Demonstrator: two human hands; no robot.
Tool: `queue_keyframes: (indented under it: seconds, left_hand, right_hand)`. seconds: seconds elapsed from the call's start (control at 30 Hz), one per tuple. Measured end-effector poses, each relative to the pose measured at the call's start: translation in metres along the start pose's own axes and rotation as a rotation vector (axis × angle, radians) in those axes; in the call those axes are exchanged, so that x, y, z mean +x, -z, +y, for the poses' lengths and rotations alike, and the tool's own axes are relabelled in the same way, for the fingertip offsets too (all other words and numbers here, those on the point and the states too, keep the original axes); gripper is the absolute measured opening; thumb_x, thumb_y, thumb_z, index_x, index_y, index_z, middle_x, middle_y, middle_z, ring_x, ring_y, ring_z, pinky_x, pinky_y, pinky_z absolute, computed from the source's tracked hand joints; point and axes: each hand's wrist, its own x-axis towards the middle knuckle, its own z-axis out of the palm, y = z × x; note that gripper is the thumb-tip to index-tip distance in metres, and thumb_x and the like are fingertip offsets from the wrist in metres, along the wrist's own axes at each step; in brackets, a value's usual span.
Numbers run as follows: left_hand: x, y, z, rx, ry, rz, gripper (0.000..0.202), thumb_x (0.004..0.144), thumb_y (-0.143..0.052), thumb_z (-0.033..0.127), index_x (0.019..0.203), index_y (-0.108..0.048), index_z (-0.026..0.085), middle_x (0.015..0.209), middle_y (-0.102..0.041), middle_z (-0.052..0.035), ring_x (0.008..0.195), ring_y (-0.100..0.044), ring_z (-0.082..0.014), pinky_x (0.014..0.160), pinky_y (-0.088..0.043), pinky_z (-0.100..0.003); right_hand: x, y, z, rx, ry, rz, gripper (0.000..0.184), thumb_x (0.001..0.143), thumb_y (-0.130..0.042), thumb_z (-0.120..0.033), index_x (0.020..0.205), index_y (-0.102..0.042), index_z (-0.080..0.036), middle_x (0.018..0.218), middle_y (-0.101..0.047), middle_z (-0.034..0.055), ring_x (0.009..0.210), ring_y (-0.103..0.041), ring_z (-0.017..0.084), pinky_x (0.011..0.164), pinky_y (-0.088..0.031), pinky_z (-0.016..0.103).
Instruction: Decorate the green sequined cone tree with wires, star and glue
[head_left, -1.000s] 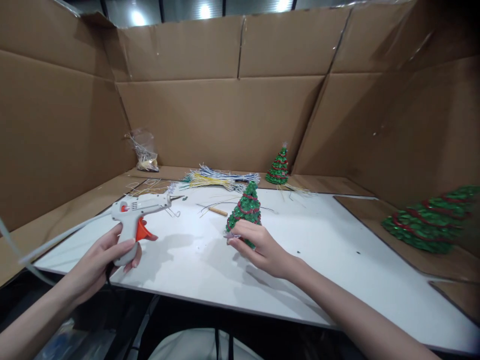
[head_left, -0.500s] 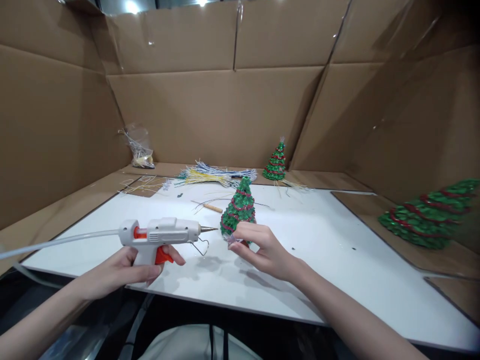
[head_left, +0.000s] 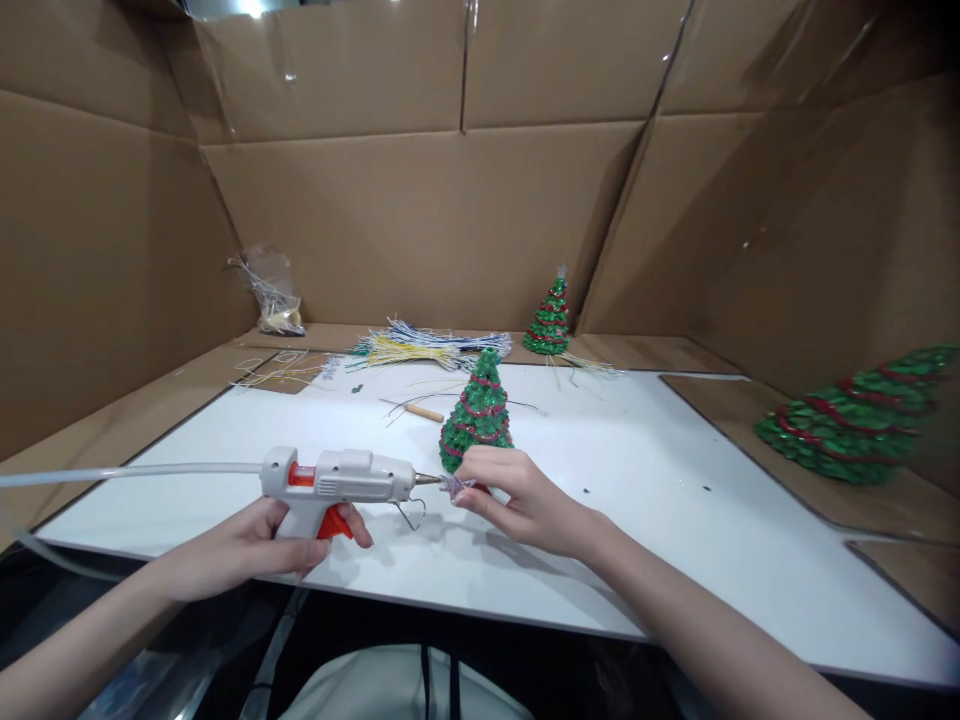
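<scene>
Your left hand [head_left: 247,545] is wrapped around the grip of the glue gun [head_left: 337,482], a finger lying by its orange trigger, and the gun lies level with its nozzle pointing toward your right hand [head_left: 517,500]. A white glue stick [head_left: 127,472] runs out of the gun's back, away past your left wrist. Your right hand pinches a small clear piece [head_left: 457,487] between thumb and fingertips; it looks like a little star, though it is too small and blurred to be sure. The nozzle tip meets that piece, or sits just against it.

Right behind your right hand stands a green tree [head_left: 478,412] with red trim, upright on the white board [head_left: 675,480], its base partly hidden by your fingers. Beyond it, a short wooden stick [head_left: 424,412] lies on the board. Farther from your hands is a bundle of wires [head_left: 420,348], blue, white and yellow. A second, smaller tree [head_left: 550,318] stands past the wires, near the cardboard wall [head_left: 420,230]. Far off to the side of your right arm, a larger tree [head_left: 855,420] lies tilted. Well beyond your left hand, a clear bag [head_left: 274,292] sits in the corner.
</scene>
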Motion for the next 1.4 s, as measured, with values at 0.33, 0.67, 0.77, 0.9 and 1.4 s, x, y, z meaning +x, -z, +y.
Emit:
queue_keyframes:
  seconds: [0.33,0.67,0.77,0.9,1.4]
  left_hand:
    - [0.010,-0.011,-0.002,-0.089,-0.029,0.075,0.034,0.085,-0.053,0.051,0.087,-0.058,0.017,0.077,-0.057,-0.0002,0.060,-0.042,-0.0102,0.060,-0.038,-0.022]
    - [0.009,-0.014,0.003,-0.012,0.013,0.107,0.036,0.087,-0.050,0.049,0.074,-0.057,0.016,0.061,-0.049,0.0014,0.061,-0.045,-0.0136,0.062,-0.038,-0.024]
    - [0.009,-0.015,0.001,-0.033,0.015,0.119,0.036,0.086,-0.052,0.049,0.073,-0.056,0.016,0.061,-0.049,0.0011,0.060,-0.045,-0.0135,0.061,-0.038,-0.024]
    - [0.009,-0.016,-0.003,-0.054,0.015,0.114,0.037,0.086,-0.052,0.049,0.073,-0.055,0.015,0.061,-0.049,0.0015,0.061,-0.045,-0.0127,0.062,-0.037,-0.023]
    - [0.007,-0.019,-0.007,-0.114,0.066,0.166,0.036,0.082,-0.055,0.052,0.074,-0.053,0.017,0.060,-0.049,0.0029,0.059,-0.044,-0.0123,0.059,-0.037,-0.024]
  right_hand:
    - [-0.001,-0.003,0.002,0.002,-0.004,-0.020,0.025,0.095,-0.041,-0.028,0.074,-0.050,-0.018,0.064,-0.051,0.0027,0.063,-0.046,0.015,0.058,-0.037,0.026]
    - [-0.001,-0.004,0.002,0.001,0.003,-0.030,0.026,0.095,-0.041,-0.026,0.071,-0.048,-0.018,0.063,-0.047,0.0009,0.061,-0.043,0.014,0.057,-0.034,0.025]
    - [-0.001,-0.004,0.002,0.011,0.000,-0.031,0.026,0.095,-0.041,-0.026,0.071,-0.047,-0.019,0.063,-0.047,0.0007,0.062,-0.043,0.014,0.057,-0.034,0.025]
    - [-0.002,-0.004,0.002,0.009,0.003,-0.033,0.025,0.095,-0.042,-0.025,0.071,-0.047,-0.018,0.063,-0.047,0.0007,0.062,-0.043,0.014,0.057,-0.033,0.025]
    - [-0.002,-0.005,0.003,0.023,0.011,-0.035,0.025,0.095,-0.042,-0.025,0.072,-0.047,-0.019,0.064,-0.048,0.0015,0.061,-0.043,0.014,0.057,-0.033,0.025]
